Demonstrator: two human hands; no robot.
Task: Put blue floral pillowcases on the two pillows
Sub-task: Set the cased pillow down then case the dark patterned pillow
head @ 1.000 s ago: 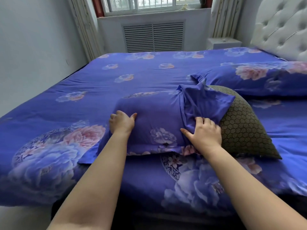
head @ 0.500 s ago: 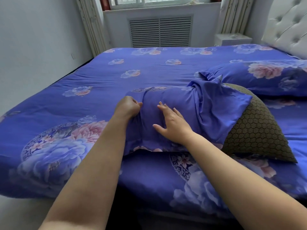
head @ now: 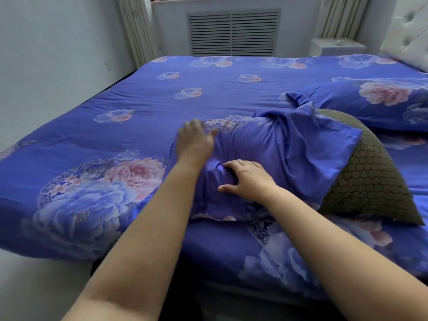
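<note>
A brown honeycomb-patterned pillow (head: 370,181) lies near the bed's front edge. A blue floral pillowcase (head: 289,154) covers its left half and is bunched at the middle; the right half is bare. My left hand (head: 196,140) rests on the covered left end, blurred, so its grasp is unclear. My right hand (head: 247,179) presses on the pillow's front with its fingers curled into a fold of the pillowcase. A second pillow (head: 370,103), fully inside a blue floral case, lies behind by the headboard.
The bed has a blue floral cover (head: 139,100). A white tufted headboard (head: 412,31) stands at the right, with a white nightstand (head: 335,46) beside it. A slatted radiator cover (head: 231,33) sits under the window. The left wall runs close along the bed.
My right hand has moved left from the bunched edge onto the pillow's front and gripped fabric there. My left hand has slid up over the left end. The view has shifted closer.
</note>
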